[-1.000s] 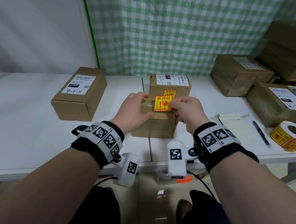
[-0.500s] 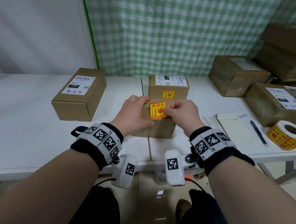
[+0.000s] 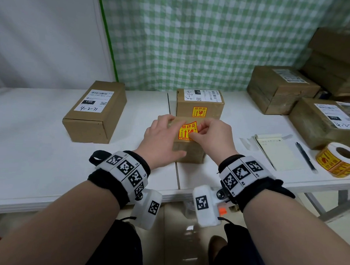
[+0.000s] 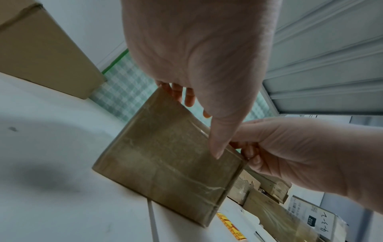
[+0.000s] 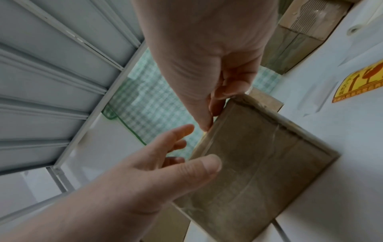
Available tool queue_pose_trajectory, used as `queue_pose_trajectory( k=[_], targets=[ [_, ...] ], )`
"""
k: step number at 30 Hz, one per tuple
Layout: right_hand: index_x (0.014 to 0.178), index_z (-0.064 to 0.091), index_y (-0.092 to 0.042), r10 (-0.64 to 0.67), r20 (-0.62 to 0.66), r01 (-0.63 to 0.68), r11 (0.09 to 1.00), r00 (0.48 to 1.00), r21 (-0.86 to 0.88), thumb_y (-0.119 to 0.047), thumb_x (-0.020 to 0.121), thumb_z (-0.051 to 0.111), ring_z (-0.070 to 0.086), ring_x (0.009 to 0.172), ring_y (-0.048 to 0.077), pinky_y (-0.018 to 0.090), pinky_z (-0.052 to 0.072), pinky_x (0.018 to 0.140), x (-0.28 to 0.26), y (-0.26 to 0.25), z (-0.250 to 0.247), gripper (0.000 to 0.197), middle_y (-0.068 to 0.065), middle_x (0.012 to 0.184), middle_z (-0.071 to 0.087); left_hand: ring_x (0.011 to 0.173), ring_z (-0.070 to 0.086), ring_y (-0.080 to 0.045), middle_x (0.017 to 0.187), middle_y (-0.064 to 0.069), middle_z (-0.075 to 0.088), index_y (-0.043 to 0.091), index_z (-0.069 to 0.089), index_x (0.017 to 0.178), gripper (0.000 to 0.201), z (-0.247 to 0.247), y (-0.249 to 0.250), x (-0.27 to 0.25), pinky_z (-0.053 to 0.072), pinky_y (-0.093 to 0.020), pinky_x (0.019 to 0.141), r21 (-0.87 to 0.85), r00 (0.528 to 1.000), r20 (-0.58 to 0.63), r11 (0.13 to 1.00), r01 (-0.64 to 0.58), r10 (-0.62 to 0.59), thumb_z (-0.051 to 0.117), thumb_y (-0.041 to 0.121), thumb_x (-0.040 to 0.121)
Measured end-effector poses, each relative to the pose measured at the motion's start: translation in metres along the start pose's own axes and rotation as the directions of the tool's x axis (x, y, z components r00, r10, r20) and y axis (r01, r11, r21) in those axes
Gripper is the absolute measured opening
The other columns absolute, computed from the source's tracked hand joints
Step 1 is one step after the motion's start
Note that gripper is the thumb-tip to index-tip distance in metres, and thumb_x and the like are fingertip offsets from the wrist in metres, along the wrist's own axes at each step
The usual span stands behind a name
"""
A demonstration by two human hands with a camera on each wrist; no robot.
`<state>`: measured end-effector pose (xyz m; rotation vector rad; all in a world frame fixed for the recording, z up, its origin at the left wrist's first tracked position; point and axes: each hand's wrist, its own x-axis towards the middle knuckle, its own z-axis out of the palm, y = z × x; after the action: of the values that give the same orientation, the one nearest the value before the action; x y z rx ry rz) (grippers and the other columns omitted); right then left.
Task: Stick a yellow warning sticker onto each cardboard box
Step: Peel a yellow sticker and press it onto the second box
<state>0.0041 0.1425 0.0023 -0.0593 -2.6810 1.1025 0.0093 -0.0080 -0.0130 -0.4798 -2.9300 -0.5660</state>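
A small taped cardboard box (image 3: 191, 153) stands at the table's front middle, also seen in the wrist views as the box (image 4: 170, 163) (image 5: 259, 180). My left hand (image 3: 169, 136) holds its left side, with fingers over the top and the thumb on the front face. A yellow warning sticker (image 3: 187, 131) lies on the box's top with its upper right corner curled up. My right hand (image 3: 195, 131) pinches that sticker between thumb and forefinger. Right behind stands a second box (image 3: 200, 101) bearing a yellow sticker (image 3: 199, 112) on its front.
A long box (image 3: 95, 111) sits at the left. Two boxes (image 3: 281, 89) (image 3: 324, 123) stand at the right, with more stacked behind (image 3: 338, 60). A sticker roll (image 3: 340, 161), a notepad (image 3: 279, 153) and a pen (image 3: 305, 154) lie at the front right.
Both hands have come down and nearer with the sticker. It hung in front of the rear box before; now its lower part lies on the near box's top.
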Motion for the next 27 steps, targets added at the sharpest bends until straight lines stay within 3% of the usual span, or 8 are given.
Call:
queue_pose_trajectory(
  k=[4, 9, 11, 14, 17, 22, 25, 27],
  targets=[
    [0.081, 0.065, -0.014, -0.027, -0.025, 0.025, 0.996, 0.999, -0.091, -0.029, 0.074, 0.073, 0.063, 0.087, 0.023, 0.035, 0.050, 0.077, -0.002, 0.001, 0.000, 0.018, 0.002, 0.083, 0.068, 0.130, 0.029, -0.028, 0.146, -0.005, 0.024, 0.031, 0.023, 0.143, 0.085, 0.000, 0.001, -0.001, 0.027, -0.041, 0.107, 0.045, 1.000, -0.006, 0.999, -0.014, 0.014, 0.068, 0.048, 0.073],
    [0.127, 0.052, -0.015, -0.065, -0.048, 0.047, 0.951, 0.997, -0.304, -0.045, 0.081, 0.065, 0.049, 0.118, 0.029, 0.038, 0.043, 0.090, -0.006, 0.001, -0.003, 0.056, 0.009, 0.124, 0.054, 0.130, 0.028, -0.028, 0.146, -0.007, 0.023, 0.024, 0.020, 0.145, 0.088, 0.001, 0.001, -0.003, 0.026, -0.040, 0.108, 0.070, 1.000, 0.004, 0.997, -0.018, 0.018, 0.067, 0.048, 0.074],
    [0.139, 0.041, -0.016, -0.188, 0.034, 0.188, 0.912, 0.982, -0.364, -0.047, 0.089, 0.053, 0.037, 0.130, 0.031, 0.041, 0.036, 0.101, -0.009, 0.002, -0.001, 0.060, 0.008, 0.142, 0.042, 0.131, 0.027, -0.030, 0.148, -0.008, 0.022, 0.018, 0.019, 0.146, 0.091, 0.003, 0.001, -0.001, 0.026, -0.040, 0.108, 0.065, 1.000, 0.003, 0.998, -0.001, 0.001, 0.067, 0.047, 0.074],
    [0.150, 0.021, -0.017, -0.277, 0.314, 0.398, 0.804, 0.908, -0.442, -0.046, 0.097, 0.032, 0.010, 0.147, 0.025, 0.049, 0.011, 0.116, -0.012, 0.005, 0.006, 0.061, 0.001, 0.160, 0.016, 0.130, 0.028, -0.031, 0.152, -0.008, 0.022, 0.011, 0.018, 0.145, 0.087, 0.007, 0.001, 0.001, 0.025, -0.038, 0.107, 0.113, 1.000, 0.019, 0.994, 0.007, -0.009, 0.061, 0.044, 0.076],
    [0.153, 0.006, -0.016, -0.216, 0.425, 0.429, 0.747, 0.879, -0.508, -0.053, 0.097, 0.023, -0.007, 0.149, 0.022, 0.050, -0.003, 0.117, -0.013, 0.014, 0.008, 0.069, -0.001, 0.162, 0.003, 0.134, 0.025, -0.029, 0.156, -0.005, 0.020, 0.011, 0.018, 0.147, 0.083, 0.009, -0.001, 0.001, 0.022, -0.037, 0.110, 0.181, 0.999, 0.046, 0.983, -0.006, -0.003, 0.057, 0.040, 0.080],
    [0.152, 0.003, -0.008, -0.120, 0.345, 0.327, 0.694, 0.931, -0.641, -0.073, 0.085, 0.026, -0.010, 0.149, 0.023, 0.052, -0.004, 0.118, -0.009, 0.013, 0.003, 0.096, 0.007, 0.162, 0.000, 0.128, 0.031, -0.027, 0.154, 0.003, 0.028, 0.019, 0.023, 0.147, 0.071, 0.000, -0.003, 0.005, 0.027, -0.037, 0.105, 0.178, 1.000, 0.029, 0.984, -0.016, 0.011, 0.054, 0.038, 0.085],
    [0.151, 0.001, -0.008, -0.131, 0.361, 0.353, 0.659, 0.923, -0.664, -0.075, 0.082, 0.030, -0.011, 0.149, 0.024, 0.053, -0.006, 0.117, -0.007, 0.007, 0.006, 0.100, 0.009, 0.162, -0.004, 0.127, 0.031, -0.027, 0.152, 0.006, 0.032, 0.023, 0.025, 0.147, 0.078, -0.002, -0.006, 0.009, 0.029, -0.039, 0.107, 0.127, 0.997, 0.067, 0.991, 0.034, -0.043, 0.059, 0.044, 0.080],
    [0.151, 0.001, -0.009, -0.159, 0.400, 0.396, 0.669, 0.903, -0.629, -0.069, 0.084, 0.040, -0.010, 0.149, 0.025, 0.053, -0.006, 0.117, -0.008, 0.003, 0.012, 0.098, 0.008, 0.162, -0.002, 0.125, 0.036, -0.027, 0.150, 0.002, 0.036, 0.021, 0.028, 0.146, 0.080, 0.000, -0.010, 0.011, 0.032, -0.040, 0.106, 0.083, 0.995, 0.100, 0.996, 0.018, -0.026, 0.061, 0.036, 0.074]
  ],
)
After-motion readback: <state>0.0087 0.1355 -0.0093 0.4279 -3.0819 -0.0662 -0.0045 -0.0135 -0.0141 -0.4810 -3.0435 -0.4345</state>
